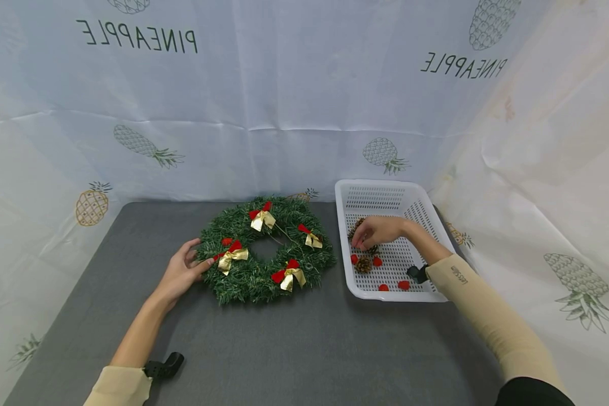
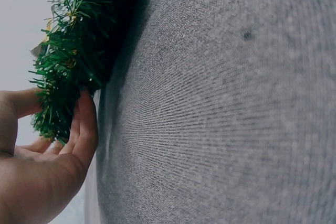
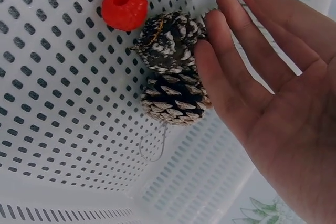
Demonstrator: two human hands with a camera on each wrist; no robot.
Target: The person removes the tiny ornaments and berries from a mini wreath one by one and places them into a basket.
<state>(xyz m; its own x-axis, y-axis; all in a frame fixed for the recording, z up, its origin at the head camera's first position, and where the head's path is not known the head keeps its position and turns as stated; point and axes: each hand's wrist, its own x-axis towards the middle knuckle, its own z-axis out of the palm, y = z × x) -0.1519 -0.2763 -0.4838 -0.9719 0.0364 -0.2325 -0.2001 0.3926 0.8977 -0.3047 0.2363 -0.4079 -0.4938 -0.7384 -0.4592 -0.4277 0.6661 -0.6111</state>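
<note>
A green tinsel wreath (image 1: 254, 288) with red and gold bows lies on the grey table. My left hand (image 1: 179, 275) grips its left edge; in the left wrist view the thumb is on one side of the wreath's edge (image 2: 68, 61) and the fingers are on the other. Inside the white basket, my right hand (image 1: 380, 230) reaches over pine cones (image 1: 363, 265). The right wrist view shows its fingers fairly straight beside a white-tipped pine cone (image 3: 170, 43) and a second pine cone (image 3: 176, 100), nothing held. Near them lies a red ball (image 3: 125, 8) with a hole.
The perforated white basket (image 1: 341, 237) stands at the table's back right, with several small red pieces (image 1: 403, 285) in it. Bare grey table (image 1: 284, 349) lies in front of the wreath. A pineapple-print curtain (image 1: 294, 84) hangs behind and at both sides.
</note>
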